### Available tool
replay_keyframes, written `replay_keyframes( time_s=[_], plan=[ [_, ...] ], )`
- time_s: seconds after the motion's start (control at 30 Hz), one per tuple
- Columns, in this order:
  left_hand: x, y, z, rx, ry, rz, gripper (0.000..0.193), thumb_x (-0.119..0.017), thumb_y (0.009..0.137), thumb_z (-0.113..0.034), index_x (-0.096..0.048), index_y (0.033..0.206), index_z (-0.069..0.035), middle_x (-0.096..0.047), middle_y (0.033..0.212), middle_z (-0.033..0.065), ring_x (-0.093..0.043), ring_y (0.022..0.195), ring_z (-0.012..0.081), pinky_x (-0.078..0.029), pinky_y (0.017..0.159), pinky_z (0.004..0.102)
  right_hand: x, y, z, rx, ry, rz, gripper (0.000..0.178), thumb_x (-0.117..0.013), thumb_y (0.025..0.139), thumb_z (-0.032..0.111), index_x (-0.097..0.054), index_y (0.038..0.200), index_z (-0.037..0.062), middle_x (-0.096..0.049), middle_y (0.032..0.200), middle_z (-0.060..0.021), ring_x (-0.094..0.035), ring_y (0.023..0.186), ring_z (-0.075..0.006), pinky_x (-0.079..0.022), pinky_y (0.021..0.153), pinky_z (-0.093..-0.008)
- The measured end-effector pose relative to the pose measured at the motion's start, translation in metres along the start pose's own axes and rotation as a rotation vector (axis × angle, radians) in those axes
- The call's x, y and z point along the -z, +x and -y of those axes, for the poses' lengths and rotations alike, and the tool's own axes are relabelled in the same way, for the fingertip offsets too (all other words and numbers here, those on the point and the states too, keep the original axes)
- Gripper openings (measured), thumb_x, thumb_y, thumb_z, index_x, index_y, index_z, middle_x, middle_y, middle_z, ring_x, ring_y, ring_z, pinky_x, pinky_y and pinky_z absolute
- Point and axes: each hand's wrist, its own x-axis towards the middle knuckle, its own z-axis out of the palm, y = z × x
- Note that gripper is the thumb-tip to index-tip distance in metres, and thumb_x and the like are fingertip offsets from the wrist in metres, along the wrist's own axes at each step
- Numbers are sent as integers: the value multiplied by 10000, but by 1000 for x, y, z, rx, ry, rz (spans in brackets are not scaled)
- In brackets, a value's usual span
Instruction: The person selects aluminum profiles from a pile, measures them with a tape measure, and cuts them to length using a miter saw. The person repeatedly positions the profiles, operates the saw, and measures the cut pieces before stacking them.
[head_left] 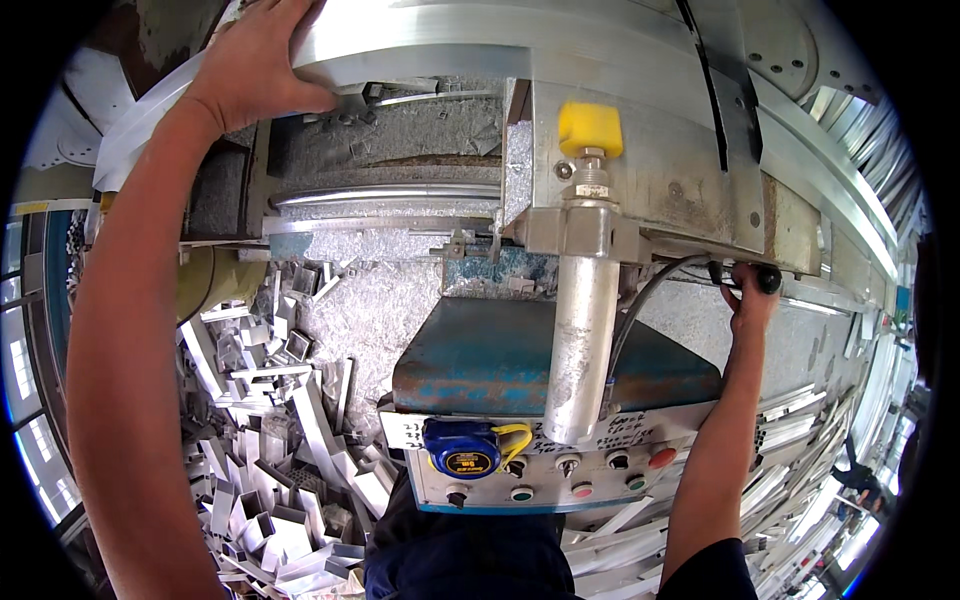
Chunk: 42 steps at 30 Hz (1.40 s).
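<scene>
My left hand (255,65) is at the upper left, spread across a long silvery aluminium profile (420,35). Its fingers reach over the far side and the thumb lies along the near side; the fingertips are partly hidden. At the right, the fingers of my right hand (748,292) curl round a black handle (768,279) under the machine's front edge. A metal cylinder (583,340) with a yellow block (590,128) at its top stands between my arms. Below it is a control panel (540,490) with knobs and buttons, where a blue tape measure (462,447) sits, its yellow strap looped beside it.
Aluminium offcuts (290,450) lie heaped at the lower left, and long profiles (800,440) are stacked at the right. A dark hose (645,300) curves beside the cylinder. Metal chips cover the machine bed (400,140). Another person (862,480) is far off at the right.
</scene>
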Motion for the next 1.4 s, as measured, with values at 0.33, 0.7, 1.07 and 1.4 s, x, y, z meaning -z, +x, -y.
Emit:
replay_keyframes(
  time_s=[0.33,0.7,1.07,1.4],
  plan=[
    [7,3,-7,39,21,31,997,-865,502,-431,-465,1315,-13,-556,1184,235,-547,1093,418,-440,954,456,8,9,-5,27,-58,59,211,-727,794,116,-632,972,54,-635,870,-38,-615,754,-143,-592,579,-332],
    [7,3,-8,64,23,42,1023,-866,506,-435,-447,1339,-14,-543,1224,235,-536,1127,411,-426,982,452,15,22,-14,82,-25,105,165,-730,793,52,-631,913,-2,-627,790,-75,-627,678,-172,-614,531,-351],
    [6,3,-8,72,15,49,1003,-857,515,-430,-448,1335,-22,-541,1221,233,-532,1127,411,-422,984,455,14,26,-15,100,-30,100,156,-725,789,54,-628,895,-7,-618,772,-81,-625,667,-178,-614,511,-355],
    [4,2,-10,48,30,22,997,-858,520,-431,-451,1335,-25,-540,1230,235,-529,1141,404,-423,989,457,16,32,-21,112,-36,87,146,-713,802,62,-635,914,11,-621,782,-70,-627,681,-176,-618,526,-373]
  ],
)
